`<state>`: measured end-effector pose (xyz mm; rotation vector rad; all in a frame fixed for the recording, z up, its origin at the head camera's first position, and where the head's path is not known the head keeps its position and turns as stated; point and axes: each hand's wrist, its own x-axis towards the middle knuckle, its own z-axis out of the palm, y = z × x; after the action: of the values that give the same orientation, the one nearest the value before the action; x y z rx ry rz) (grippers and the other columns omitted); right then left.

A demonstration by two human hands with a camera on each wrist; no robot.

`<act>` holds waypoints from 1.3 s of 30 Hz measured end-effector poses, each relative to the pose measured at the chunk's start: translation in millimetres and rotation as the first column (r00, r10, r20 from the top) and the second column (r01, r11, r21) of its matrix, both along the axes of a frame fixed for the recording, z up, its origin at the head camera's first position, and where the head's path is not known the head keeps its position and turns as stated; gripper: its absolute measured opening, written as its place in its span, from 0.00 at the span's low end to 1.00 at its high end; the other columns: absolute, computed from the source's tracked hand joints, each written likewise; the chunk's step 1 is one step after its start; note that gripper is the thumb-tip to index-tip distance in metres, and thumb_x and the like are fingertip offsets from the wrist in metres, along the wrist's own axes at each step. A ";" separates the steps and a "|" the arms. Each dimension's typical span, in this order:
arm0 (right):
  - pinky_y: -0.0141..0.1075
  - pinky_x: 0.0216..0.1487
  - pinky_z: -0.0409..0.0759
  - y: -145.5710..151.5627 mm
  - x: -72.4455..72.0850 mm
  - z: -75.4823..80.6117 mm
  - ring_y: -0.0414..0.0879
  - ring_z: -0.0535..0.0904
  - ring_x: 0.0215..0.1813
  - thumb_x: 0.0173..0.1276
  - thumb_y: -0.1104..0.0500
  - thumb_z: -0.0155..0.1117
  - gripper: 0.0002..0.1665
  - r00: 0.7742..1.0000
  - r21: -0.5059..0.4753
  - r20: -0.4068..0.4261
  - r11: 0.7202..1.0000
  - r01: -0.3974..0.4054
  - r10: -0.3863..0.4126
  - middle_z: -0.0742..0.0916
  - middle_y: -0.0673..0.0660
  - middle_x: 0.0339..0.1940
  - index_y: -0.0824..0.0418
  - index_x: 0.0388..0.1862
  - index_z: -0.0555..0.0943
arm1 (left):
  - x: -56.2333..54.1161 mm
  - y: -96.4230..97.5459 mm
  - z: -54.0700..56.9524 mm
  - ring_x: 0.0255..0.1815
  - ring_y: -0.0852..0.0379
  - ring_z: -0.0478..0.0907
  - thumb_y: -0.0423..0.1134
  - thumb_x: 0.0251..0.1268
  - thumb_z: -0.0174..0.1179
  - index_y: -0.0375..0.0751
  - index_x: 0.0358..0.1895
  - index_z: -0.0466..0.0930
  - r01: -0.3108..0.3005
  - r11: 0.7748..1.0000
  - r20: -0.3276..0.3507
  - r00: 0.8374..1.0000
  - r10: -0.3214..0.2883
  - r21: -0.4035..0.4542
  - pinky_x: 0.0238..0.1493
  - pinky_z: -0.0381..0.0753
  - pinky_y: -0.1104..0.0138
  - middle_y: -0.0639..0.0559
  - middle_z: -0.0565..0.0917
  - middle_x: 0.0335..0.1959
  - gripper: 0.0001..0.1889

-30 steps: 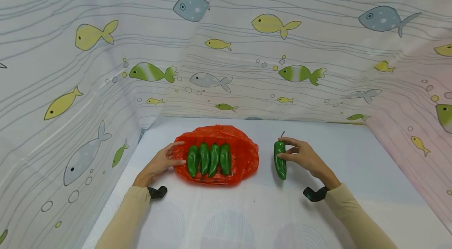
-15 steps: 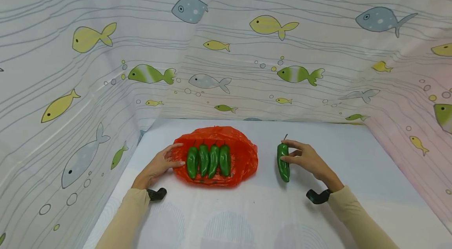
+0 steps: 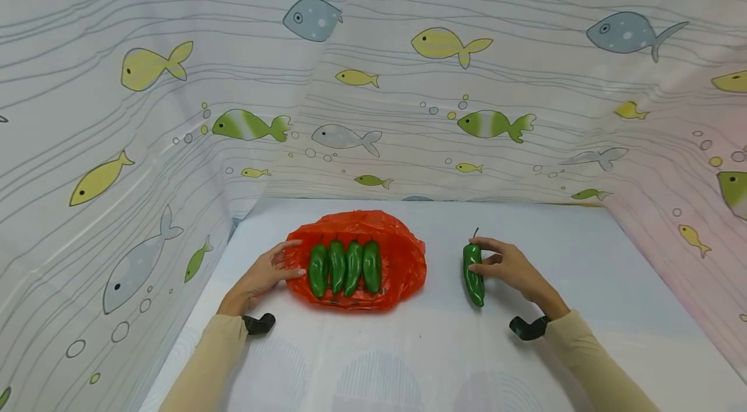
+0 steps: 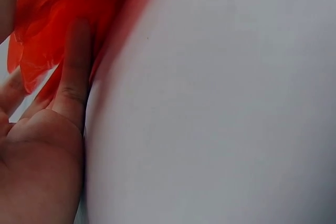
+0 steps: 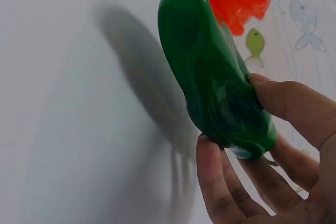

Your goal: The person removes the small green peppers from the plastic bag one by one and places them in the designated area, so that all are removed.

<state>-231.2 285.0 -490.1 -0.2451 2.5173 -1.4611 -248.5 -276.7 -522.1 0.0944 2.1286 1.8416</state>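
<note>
In the head view, a red plastic bag [image 3: 405,263] lies on the table with several green peppers [image 3: 353,269] side by side on it. My left hand [image 3: 270,271] is at the bag's left end, thumb and fingers spread apart and touching its edge. The left wrist view has one straight finger [image 4: 77,66] against the red plastic [image 4: 52,9]; other fingertips are hidden. To the right of the bag, my right hand [image 3: 508,269] pinches another green pepper [image 3: 474,276] between thumb and fingers. That pepper [image 5: 199,51] casts a shadow on the surface behind it.
The white table [image 3: 408,360] has faint printed shapes near its front. A fish-patterned sheet [image 3: 403,100] rises at the back and both sides. Black wrist devices [image 3: 259,324] sit at both cuffs.
My right hand has moved slightly right, away from the bag, with the pepper in its fingers. The left hand and bag look nearly unchanged.
</note>
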 end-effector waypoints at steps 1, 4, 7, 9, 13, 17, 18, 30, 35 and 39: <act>0.42 0.50 0.80 0.6 -0.4 -1.6 0.53 0.83 0.54 0.66 0.48 0.77 0.43 1.000 0.004 0.001 1.000 0.000 0.000 0.81 0.63 0.63 0.59 0.75 0.72 | 0.3 -0.4 -0.4 0.72 0.43 0.68 0.35 0.61 0.74 0.48 0.78 0.64 -0.003 1.000 0.004 1.000 0.003 0.001 0.61 0.79 0.64 0.40 0.67 0.76 0.42; 0.42 0.49 0.79 3.2 -2.0 -5.8 0.53 0.82 0.54 0.66 0.48 0.76 0.43 1.000 0.020 0.010 1.000 0.010 -0.010 0.82 0.63 0.61 0.59 0.76 0.71 | 1.5 -1.3 -0.8 0.71 0.44 0.69 0.35 0.62 0.74 0.48 0.77 0.65 -0.009 1.000 0.006 1.000 0.009 -0.002 0.61 0.79 0.64 0.40 0.68 0.75 0.41; 0.42 0.49 0.78 6.1 -4.4 -9.0 0.53 0.82 0.55 0.66 0.48 0.76 0.43 1.000 0.041 0.014 0.999 0.019 -0.020 0.83 0.62 0.60 0.59 0.76 0.71 | 2.3 -1.7 -0.3 0.72 0.44 0.68 0.35 0.62 0.74 0.48 0.77 0.64 -0.008 1.000 0.005 1.000 0.008 -0.006 0.61 0.79 0.64 0.40 0.68 0.76 0.41; 0.43 0.49 0.78 7.0 -6.7 -10.5 0.53 0.82 0.56 0.66 0.47 0.76 0.43 1.000 0.048 0.009 0.999 0.018 -0.018 0.82 0.62 0.61 0.58 0.76 0.71 | 2.5 -1.9 -0.1 0.72 0.44 0.68 0.36 0.62 0.74 0.49 0.77 0.64 -0.006 1.000 0.002 1.000 0.006 -0.012 0.61 0.79 0.64 0.40 0.67 0.76 0.41; 0.43 0.49 0.78 6.1 -11.2 -10.9 0.53 0.82 0.55 0.66 0.46 0.76 0.42 1.000 0.068 -0.011 0.998 0.008 -0.007 0.83 0.62 0.60 0.57 0.75 0.72 | 2.9 -1.8 0.5 0.72 0.43 0.68 0.34 0.61 0.74 0.47 0.77 0.64 -0.012 1.000 0.011 1.000 0.012 0.010 0.61 0.79 0.64 0.40 0.67 0.76 0.42; 0.43 0.48 0.78 3.2 -14.2 -9.1 0.53 0.82 0.54 0.66 0.47 0.76 0.43 1.000 0.076 -0.013 0.997 0.010 -0.009 0.83 0.62 0.60 0.57 0.76 0.72 | 3.3 -1.5 0.4 0.72 0.43 0.68 0.34 0.61 0.75 0.47 0.78 0.63 -0.016 1.000 0.024 1.000 0.016 0.019 0.60 0.80 0.63 0.39 0.67 0.75 0.42; 0.43 0.48 0.79 2.2 -14.8 -8.6 0.54 0.82 0.53 0.66 0.47 0.76 0.43 1.000 0.076 -0.013 0.997 0.014 -0.013 0.83 0.63 0.60 0.57 0.76 0.72 | 3.3 -1.1 0.4 0.72 0.42 0.68 0.34 0.61 0.75 0.47 0.78 0.63 -0.014 1.000 0.025 1.000 0.014 0.018 0.60 0.79 0.63 0.39 0.67 0.76 0.43; 0.45 0.51 0.80 -11.0 -25.2 -8.1 0.55 0.81 0.57 0.66 0.47 0.76 0.41 0.999 0.064 0.012 0.997 0.032 -0.033 0.82 0.63 0.61 0.55 0.75 0.73 | 0.0 -0.9 3.7 0.69 0.47 0.72 0.31 0.59 0.75 0.45 0.78 0.62 0.019 0.999 0.004 1.000 -0.020 0.034 0.60 0.80 0.63 0.38 0.68 0.75 0.44; 0.44 0.49 0.80 -12.5 -26.9 -8.0 0.57 0.80 0.59 0.67 0.47 0.75 0.41 0.999 0.065 0.020 0.997 0.030 -0.031 0.81 0.64 0.64 0.56 0.75 0.72 | -1.3 -1.9 3.9 0.70 0.44 0.71 0.32 0.58 0.76 0.47 0.78 0.63 0.022 1.000 0.003 1.000 -0.022 0.018 0.60 0.80 0.62 0.38 0.68 0.75 0.44; 0.44 0.49 0.80 -11.3 -26.7 -9.4 0.58 0.79 0.61 0.67 0.45 0.75 0.42 0.999 0.066 0.032 0.997 0.030 -0.032 0.79 0.63 0.67 0.57 0.75 0.72 | -0.2 -1.7 3.2 0.70 0.44 0.71 0.33 0.58 0.76 0.46 0.78 0.62 0.024 1.000 0.007 1.000 -0.024 0.011 0.60 0.80 0.62 0.38 0.68 0.74 0.45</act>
<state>-258.0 273.7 -499.5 -0.1710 2.5485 -1.3791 -248.6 -278.5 -518.8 0.1152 2.1031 1.8373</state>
